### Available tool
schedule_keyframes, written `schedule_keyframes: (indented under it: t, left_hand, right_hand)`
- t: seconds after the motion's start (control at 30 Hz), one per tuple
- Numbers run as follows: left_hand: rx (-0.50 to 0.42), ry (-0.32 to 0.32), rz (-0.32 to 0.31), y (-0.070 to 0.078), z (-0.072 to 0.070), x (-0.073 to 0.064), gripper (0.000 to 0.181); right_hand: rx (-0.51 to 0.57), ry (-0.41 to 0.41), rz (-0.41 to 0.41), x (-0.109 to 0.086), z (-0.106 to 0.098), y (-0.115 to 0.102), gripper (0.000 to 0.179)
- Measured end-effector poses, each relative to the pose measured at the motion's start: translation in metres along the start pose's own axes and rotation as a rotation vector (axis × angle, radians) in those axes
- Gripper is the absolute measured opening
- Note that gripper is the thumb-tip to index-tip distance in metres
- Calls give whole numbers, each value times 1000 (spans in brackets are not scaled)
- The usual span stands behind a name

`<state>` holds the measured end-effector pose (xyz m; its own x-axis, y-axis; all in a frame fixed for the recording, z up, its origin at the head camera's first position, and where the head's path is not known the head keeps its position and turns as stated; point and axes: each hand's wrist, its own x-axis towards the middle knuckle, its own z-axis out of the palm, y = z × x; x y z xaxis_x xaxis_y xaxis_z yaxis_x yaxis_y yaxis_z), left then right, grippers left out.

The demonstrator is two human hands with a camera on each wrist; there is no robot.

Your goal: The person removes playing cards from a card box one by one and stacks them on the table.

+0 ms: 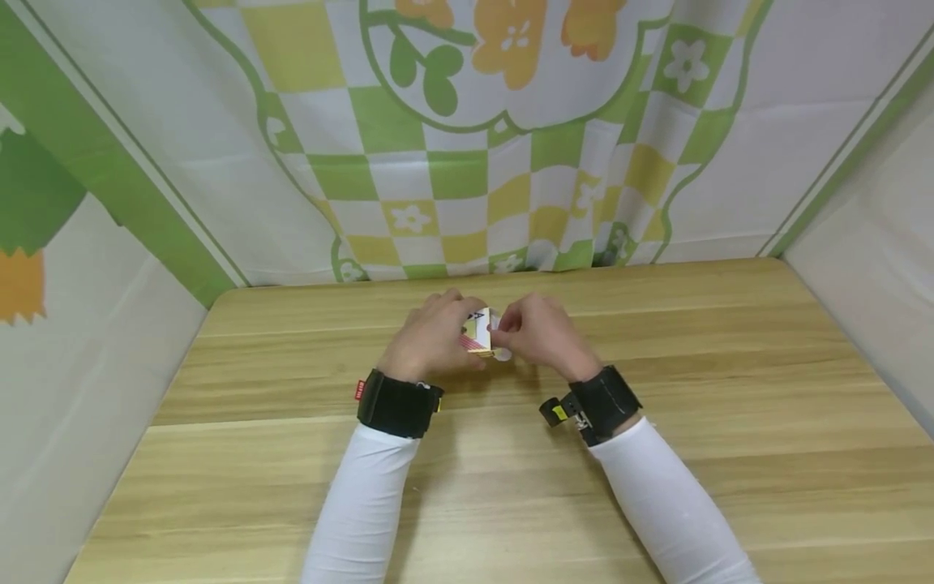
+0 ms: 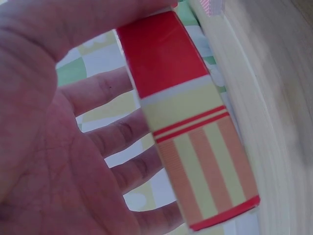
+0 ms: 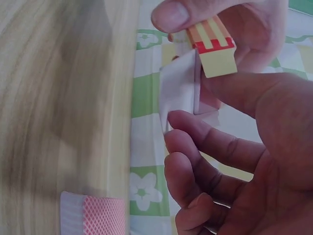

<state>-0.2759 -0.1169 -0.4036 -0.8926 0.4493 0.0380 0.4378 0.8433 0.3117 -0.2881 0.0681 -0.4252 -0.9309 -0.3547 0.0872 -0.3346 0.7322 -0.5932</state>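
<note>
Held up over the table is a small playing-card box with an "A" on its face. My left hand grips it by the edges. In the left wrist view the red and yellow striped narrow side of the box shows, thumb at its top and the other fingers behind. My right hand is at the box's other end, fingers curled. In the right wrist view its thumb and index finger pinch a white flap-like panel beside the box; whether it is a flap or a card I cannot tell.
A pink-patterned stack that looks like playing cards lies on the wooden table. A checked, flowered curtain hangs behind the table's far edge. Pale fabric walls stand at both sides.
</note>
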Motion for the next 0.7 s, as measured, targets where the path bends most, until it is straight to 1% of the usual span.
schedule_keyframes:
  t: [0.1,0.17,0.27,0.37,0.5,0.57,0.63,0.7]
  left_hand:
    - [8,0,5,0,0,0,73]
    - [9,-1,5,0,0,0,73]
    - [9,-1,6,-1,0,-1,73]
    - [1,0,1,-1,0,-1,73]
    - [-15,1,-10,-1,-1,-2,74]
    - [-24,3,-22,-2,-1,-2,74]
    - [-30,6,-33,-4,-2,-2,74]
    - [-32,8,-42,-5,-3,-2,74]
  right_hand:
    - [-26,13,3,0,2,-1,22]
    - [-25,7,12,0,2,-2,22]
    - [11,-25,21,0,0,0,22]
    - [84,-70,49,0,-4,2,22]
    - [157,-96,74,-1,-12,7,24]
    - [167,-98,79,-2,-16,10,26]
    - [154,-98,81,-2,-20,13,26]
    - [148,-102,99,-3,-23,15,27]
